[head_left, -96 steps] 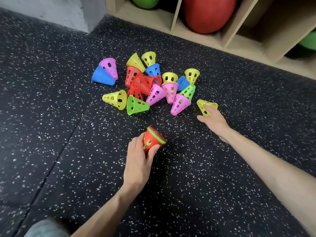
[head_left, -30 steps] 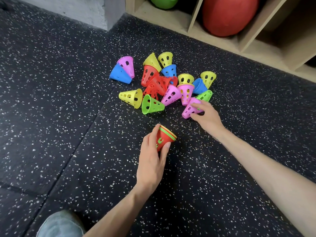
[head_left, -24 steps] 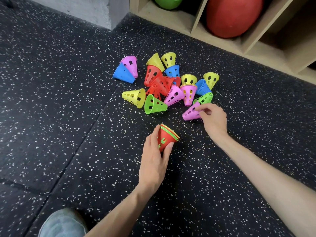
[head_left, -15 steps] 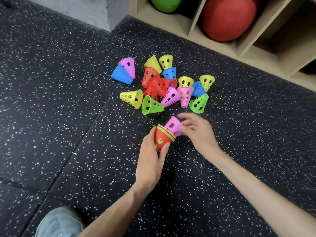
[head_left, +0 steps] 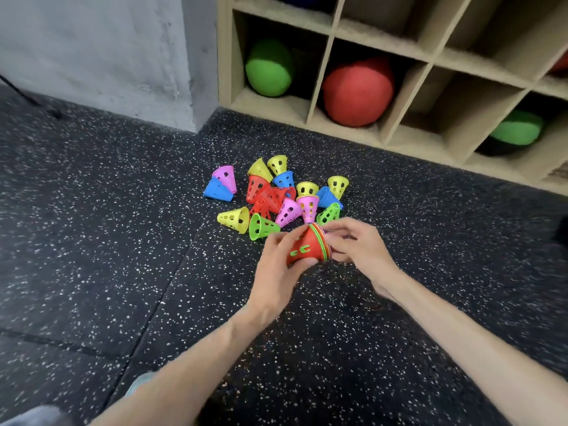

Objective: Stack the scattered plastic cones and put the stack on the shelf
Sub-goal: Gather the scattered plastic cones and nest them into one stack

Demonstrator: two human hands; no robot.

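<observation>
A short stack of cones (head_left: 307,245), red on the outside with green and yellow rims showing, lies sideways in my left hand (head_left: 276,265), whose fingers and thumb curl round its narrow end. My right hand (head_left: 353,244) is at the stack's wide end, fingers curled against the rims; the pink cone it carried is hidden there. Just beyond, several loose cones (head_left: 276,195) in yellow, pink, blue, red and green lie scattered on the black speckled floor (head_left: 123,241). The wooden cubby shelf (head_left: 408,96) stands behind them.
Green balls (head_left: 269,67) and a red ball (head_left: 358,90) fill some lower cubbies; another green ball (head_left: 516,130) sits at the right. A grey concrete wall (head_left: 92,41) rises at the left. My knee (head_left: 30,416) shows at the bottom left.
My right hand picked up a pink cone from the pile and brought it to the wide end of the stack in my left hand. The view tilted up toward the shelf.
</observation>
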